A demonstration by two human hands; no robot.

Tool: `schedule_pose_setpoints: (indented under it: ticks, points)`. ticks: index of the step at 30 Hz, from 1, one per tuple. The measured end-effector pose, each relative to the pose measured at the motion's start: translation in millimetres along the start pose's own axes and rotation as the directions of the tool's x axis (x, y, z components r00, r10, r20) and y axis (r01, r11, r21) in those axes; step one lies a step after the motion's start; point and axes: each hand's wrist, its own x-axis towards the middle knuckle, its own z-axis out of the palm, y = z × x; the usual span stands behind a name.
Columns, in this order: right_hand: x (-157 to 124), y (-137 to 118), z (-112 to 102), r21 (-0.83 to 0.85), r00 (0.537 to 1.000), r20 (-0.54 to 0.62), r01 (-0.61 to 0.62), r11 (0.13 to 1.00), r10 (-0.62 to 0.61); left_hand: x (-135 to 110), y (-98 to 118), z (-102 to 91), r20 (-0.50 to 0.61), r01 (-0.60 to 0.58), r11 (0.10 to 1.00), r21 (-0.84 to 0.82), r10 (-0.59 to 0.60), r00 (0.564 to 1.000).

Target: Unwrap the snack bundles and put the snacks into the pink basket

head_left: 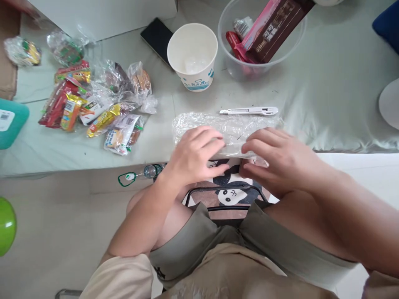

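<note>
A crumpled clear plastic wrapper point(230, 131) lies flat along the front edge of the cloth-covered table. My left hand point(199, 155) rests over its left part, fingers slightly bent and the thumb held apart. On the right part of the wrapper is my right hand point(277, 155), its fingers curved and thumb away from them. Neither hand is closed round anything. Just behind the wrapper lies a white utility knife point(249, 111). Farther back stands a white paper cup point(193, 54) with a blue print near its base.
Several packaged snacks point(102, 104) are heaped at the left. A black phone point(157, 39) lies behind the cup. A clear plastic bowl point(227, 62) holds a dark box point(279, 31) and packets. Below the table edge are a bottle point(152, 170) and a panda-print bag point(232, 195).
</note>
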Motion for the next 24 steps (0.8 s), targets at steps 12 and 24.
schedule_pose_setpoints:
  ticks: [12,24]
  points:
    - [4.6,17.2,2.5,-0.188,0.921,0.336,-0.14,0.972,0.197,-17.1,-21.5,-12.7,0.413,0.282,0.958,-0.058,-0.234,0.88]
    - [12.0,-45.0,-0.1,-0.203,0.958,0.026,-0.276,0.939,0.287,-19.6,12.7,-11.6,0.009,0.292,0.945,-0.145,-0.294,0.956]
